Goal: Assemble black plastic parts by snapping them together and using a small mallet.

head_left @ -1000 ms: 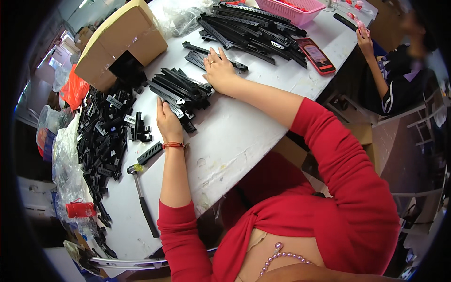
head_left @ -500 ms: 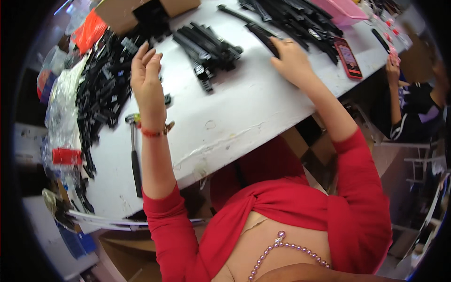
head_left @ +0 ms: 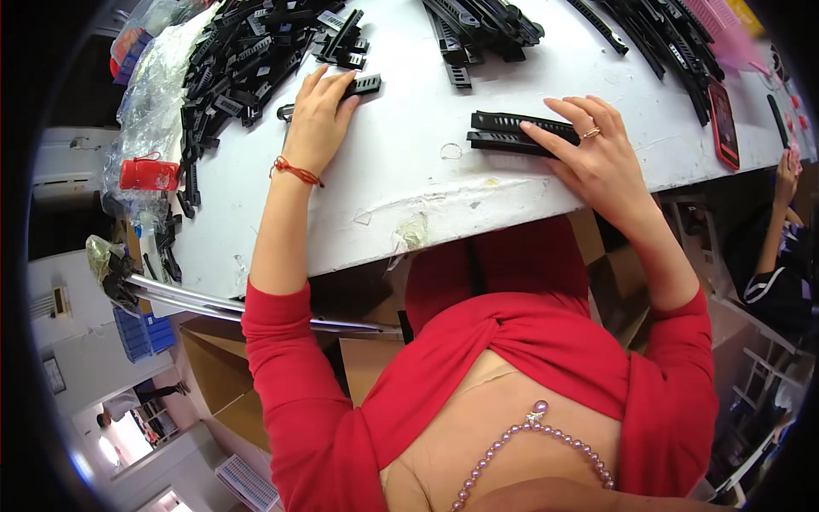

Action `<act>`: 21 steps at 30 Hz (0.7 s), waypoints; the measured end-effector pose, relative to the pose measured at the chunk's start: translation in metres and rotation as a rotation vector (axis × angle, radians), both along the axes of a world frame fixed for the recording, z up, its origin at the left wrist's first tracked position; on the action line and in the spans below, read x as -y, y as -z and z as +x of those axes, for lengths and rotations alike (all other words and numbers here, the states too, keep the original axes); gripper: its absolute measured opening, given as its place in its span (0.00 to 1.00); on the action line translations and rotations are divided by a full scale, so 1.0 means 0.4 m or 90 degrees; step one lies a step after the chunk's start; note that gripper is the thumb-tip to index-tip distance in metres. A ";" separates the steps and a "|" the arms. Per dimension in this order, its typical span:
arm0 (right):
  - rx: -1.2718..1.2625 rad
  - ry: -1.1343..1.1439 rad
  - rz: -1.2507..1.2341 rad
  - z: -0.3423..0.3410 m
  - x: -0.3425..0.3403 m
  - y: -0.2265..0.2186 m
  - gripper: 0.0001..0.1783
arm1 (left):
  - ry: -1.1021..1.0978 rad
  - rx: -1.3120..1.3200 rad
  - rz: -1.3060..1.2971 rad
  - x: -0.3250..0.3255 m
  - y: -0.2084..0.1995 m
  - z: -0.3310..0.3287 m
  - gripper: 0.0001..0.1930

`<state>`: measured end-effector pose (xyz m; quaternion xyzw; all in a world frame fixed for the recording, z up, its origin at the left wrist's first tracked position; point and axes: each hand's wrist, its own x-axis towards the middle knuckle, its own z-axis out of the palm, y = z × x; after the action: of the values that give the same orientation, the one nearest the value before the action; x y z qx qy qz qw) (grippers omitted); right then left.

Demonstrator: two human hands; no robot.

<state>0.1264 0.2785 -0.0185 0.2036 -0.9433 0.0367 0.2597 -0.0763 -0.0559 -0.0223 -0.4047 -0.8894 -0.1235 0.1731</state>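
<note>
My left hand [head_left: 320,119] is on the left part of the table with its fingers curled over a short black slotted plastic piece [head_left: 367,84], whose end sticks out past the fingertips. A dark rounded end [head_left: 286,112] shows beside that hand; its other part is hidden. Nearer the table's front edge, my right hand [head_left: 601,154] grips the right ends of two long black slotted strips [head_left: 503,141]. The strips lie one beside the other, slightly fanned, and the fingers cover their right ends.
A heap of black plastic pieces [head_left: 235,68] lies at the far left, beside clear plastic wrap [head_left: 149,94] and a red container [head_left: 149,175]. Bundled black strips [head_left: 482,30] sit at the back, with more strips [head_left: 674,47] and a red-edged phone [head_left: 723,124] at the right. Another person's hand [head_left: 787,175] shows at far right.
My right hand has come from the strips at the back toward the front edge, bringing two slotted strips. My left hand, earlier raised without a visible piece, is now lowered over a short one. The view has shifted.
</note>
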 end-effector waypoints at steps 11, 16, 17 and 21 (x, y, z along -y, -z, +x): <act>-0.001 -0.105 -0.154 0.082 0.059 -0.024 0.28 | 0.058 0.770 0.439 -0.022 -0.110 0.348 0.20; 0.233 -0.141 -0.135 0.136 0.095 -0.098 0.26 | 0.000 1.053 0.616 -0.027 -0.084 0.474 0.27; 0.284 -0.166 -0.170 0.144 0.095 -0.077 0.28 | -0.005 1.101 0.615 -0.018 -0.079 0.485 0.25; 0.410 -0.154 -0.210 0.174 0.114 -0.002 0.23 | -0.009 1.160 0.576 0.011 -0.046 0.531 0.20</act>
<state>0.1962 0.2330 -0.0176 0.2471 -0.9270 0.2807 -0.0272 0.1362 -0.0602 -0.0037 -0.0478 -0.5553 -0.7085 -0.4328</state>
